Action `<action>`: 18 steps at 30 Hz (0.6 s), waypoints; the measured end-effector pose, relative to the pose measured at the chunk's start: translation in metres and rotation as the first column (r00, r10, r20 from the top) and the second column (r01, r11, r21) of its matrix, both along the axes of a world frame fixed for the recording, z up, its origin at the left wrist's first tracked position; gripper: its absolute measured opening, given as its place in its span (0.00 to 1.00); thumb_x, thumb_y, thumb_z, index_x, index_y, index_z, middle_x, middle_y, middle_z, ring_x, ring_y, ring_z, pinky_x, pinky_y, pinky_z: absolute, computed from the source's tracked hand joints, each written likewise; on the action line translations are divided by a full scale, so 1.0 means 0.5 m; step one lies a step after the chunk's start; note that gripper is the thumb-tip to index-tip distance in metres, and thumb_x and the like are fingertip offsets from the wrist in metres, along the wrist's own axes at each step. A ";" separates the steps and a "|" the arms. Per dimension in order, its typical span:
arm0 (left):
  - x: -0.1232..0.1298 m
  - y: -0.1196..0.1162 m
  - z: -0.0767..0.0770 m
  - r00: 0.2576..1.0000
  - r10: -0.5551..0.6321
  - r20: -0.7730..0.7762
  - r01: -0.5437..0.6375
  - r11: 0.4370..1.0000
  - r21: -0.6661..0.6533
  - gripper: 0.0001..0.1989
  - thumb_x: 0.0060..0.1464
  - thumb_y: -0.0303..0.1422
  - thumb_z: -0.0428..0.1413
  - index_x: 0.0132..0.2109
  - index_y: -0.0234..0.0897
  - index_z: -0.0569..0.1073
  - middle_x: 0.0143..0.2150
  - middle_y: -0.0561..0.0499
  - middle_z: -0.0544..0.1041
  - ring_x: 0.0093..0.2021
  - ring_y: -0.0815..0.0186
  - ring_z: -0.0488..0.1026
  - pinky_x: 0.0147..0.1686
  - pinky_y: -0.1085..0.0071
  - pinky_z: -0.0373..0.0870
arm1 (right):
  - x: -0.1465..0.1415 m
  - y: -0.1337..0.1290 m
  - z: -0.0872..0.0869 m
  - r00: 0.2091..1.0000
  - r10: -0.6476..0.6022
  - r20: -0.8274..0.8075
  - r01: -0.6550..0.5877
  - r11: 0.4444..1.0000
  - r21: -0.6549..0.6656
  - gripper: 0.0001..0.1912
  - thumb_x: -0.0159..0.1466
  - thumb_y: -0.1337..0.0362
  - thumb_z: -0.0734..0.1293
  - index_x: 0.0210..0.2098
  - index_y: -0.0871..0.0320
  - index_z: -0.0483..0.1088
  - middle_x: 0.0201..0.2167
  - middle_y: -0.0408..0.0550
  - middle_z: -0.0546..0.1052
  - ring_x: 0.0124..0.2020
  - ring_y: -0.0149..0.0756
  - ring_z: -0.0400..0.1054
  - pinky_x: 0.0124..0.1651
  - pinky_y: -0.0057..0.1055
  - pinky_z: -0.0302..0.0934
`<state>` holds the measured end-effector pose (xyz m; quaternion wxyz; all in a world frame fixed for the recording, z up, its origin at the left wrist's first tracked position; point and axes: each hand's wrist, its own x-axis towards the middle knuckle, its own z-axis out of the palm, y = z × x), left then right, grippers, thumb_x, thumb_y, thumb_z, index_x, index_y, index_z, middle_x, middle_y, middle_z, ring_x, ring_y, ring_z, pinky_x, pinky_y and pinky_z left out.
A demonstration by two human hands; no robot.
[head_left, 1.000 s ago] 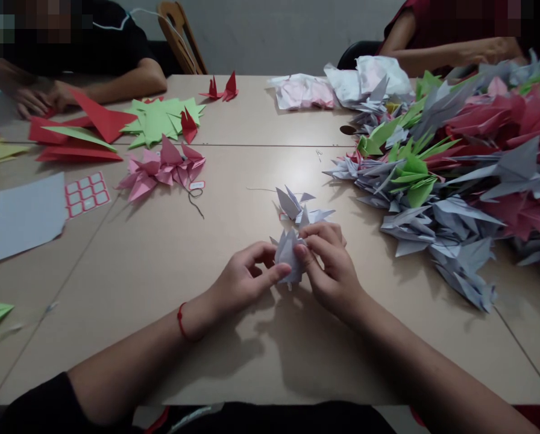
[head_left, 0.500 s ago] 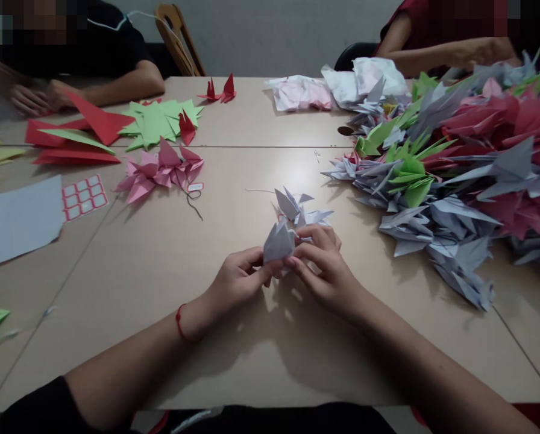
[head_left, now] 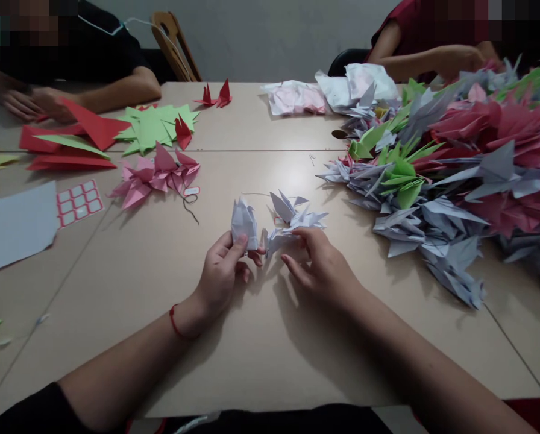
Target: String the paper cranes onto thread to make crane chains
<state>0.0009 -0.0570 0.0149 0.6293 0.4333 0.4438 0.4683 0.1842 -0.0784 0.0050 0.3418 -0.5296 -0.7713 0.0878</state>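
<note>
My left hand (head_left: 222, 268) pinches a folded white paper crane (head_left: 243, 218) between thumb and fingers, holding it upright just above the table. To its right, several white paper cranes (head_left: 288, 212) lie in a small cluster, with a thin thread running off behind them. Over the near edge of that cluster is my right hand (head_left: 319, 259). Its thumb and index finger are spread apart, and the index fingertip appears to touch a crane's wing. A small red-edged label (head_left: 278, 220) partly shows among the cluster.
A large heap of paper cranes (head_left: 433, 181) covers the right side. Pink cranes (head_left: 156, 175) on a dark string, green papers (head_left: 155, 128), red papers (head_left: 71, 161), a label sheet (head_left: 80, 202) and a white sheet (head_left: 19, 226) lie left. Two other people sit opposite.
My hands have parted. The left has moved left with the white crane and turned it upright; the right has let go and spread its fingers beside the other cranes.
</note>
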 end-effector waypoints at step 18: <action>-0.021 0.037 0.007 0.942 -0.012 -0.337 -0.021 0.995 -0.094 0.15 0.50 0.40 0.57 0.25 0.33 0.68 0.16 0.55 0.69 0.12 0.76 0.57 0.11 0.80 0.51 | 0.014 -0.006 0.019 0.994 0.101 0.028 -0.103 0.882 0.459 0.13 0.59 0.79 0.63 0.41 0.59 0.66 0.39 0.55 0.77 0.38 0.35 0.74 0.36 0.28 0.71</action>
